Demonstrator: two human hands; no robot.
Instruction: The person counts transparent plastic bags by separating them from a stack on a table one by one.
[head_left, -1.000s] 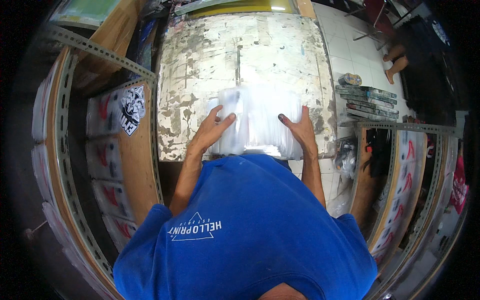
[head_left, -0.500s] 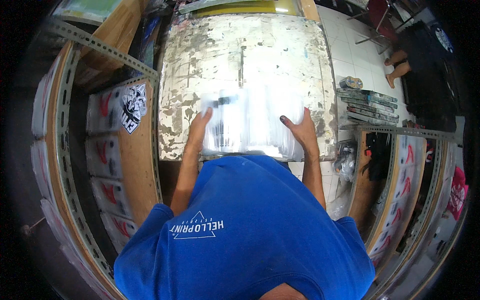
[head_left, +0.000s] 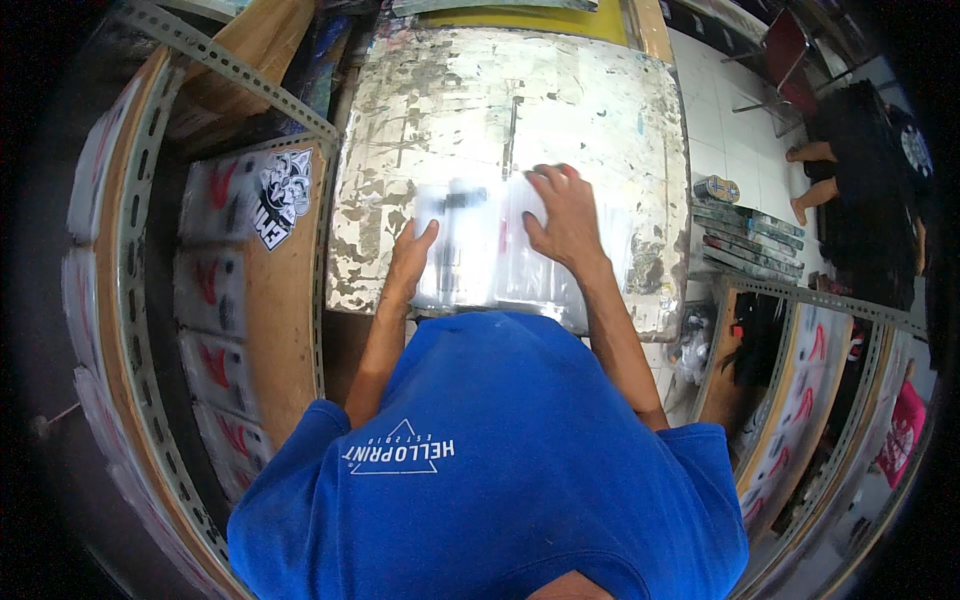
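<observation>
Two stacks of clear plastic bags lie side by side near the front edge of the worktable. The left stack (head_left: 462, 262) carries dark marks near its far end. My left hand (head_left: 408, 260) grips that stack's outer edge, its thumb on top and its other fingers mostly hidden. Over the right stack (head_left: 545, 288), my right hand (head_left: 567, 218) is open, with bent fingers spread apart toward its far end and the thumb pointing left. The fingertips look dark. Whether they press on the plastic I cannot tell.
The worktable (head_left: 430, 110) has a worn, paint-flaked white top. Metal-framed shelves with packed bags (head_left: 212, 290) rise on the left, and similar shelves (head_left: 790, 420) on the right. Flat dark-edged boards (head_left: 750, 240) are piled beyond the table's right side. Another person's legs (head_left: 815, 190) show there.
My right hand has moved from the right stack's outer edge leftward and away from me, over the plastic. My left hand stays at the left stack's edge. The view has shifted slightly.
</observation>
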